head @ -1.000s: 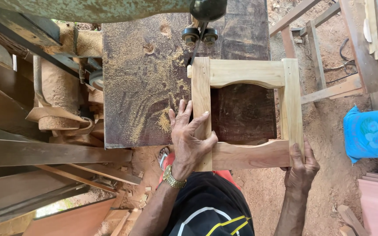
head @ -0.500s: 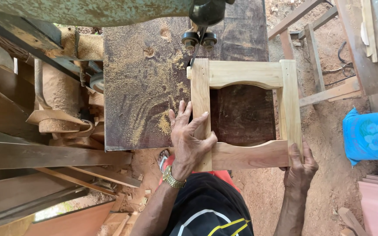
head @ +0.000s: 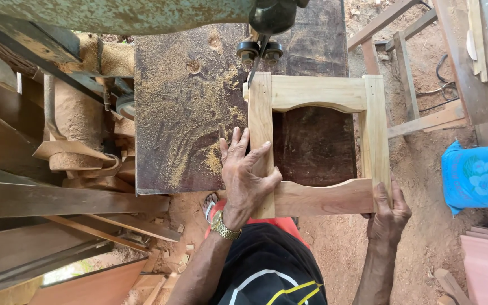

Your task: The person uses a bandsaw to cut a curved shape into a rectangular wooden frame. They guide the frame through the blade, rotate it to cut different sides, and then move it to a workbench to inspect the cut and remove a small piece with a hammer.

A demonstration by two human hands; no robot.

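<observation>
A pale wooden frame (head: 317, 93) with two uprights and two curved rails lies flat on the dark, sawdust-covered saw table (head: 190, 107). My left hand (head: 247, 178), with a gold watch on the wrist, presses flat on the frame's left upright. My right hand (head: 388, 214) grips the frame's near right corner from below. The band saw blade and its guide rollers (head: 259, 53) meet the far left corner of the frame.
The green saw arm (head: 114, 14) crosses the top. Planks and offcuts (head: 57, 197) are stacked at left. A wooden chair frame (head: 408, 68) stands on the dirt at right, beside a blue flowered cloth (head: 478, 175). Sawdust covers the ground.
</observation>
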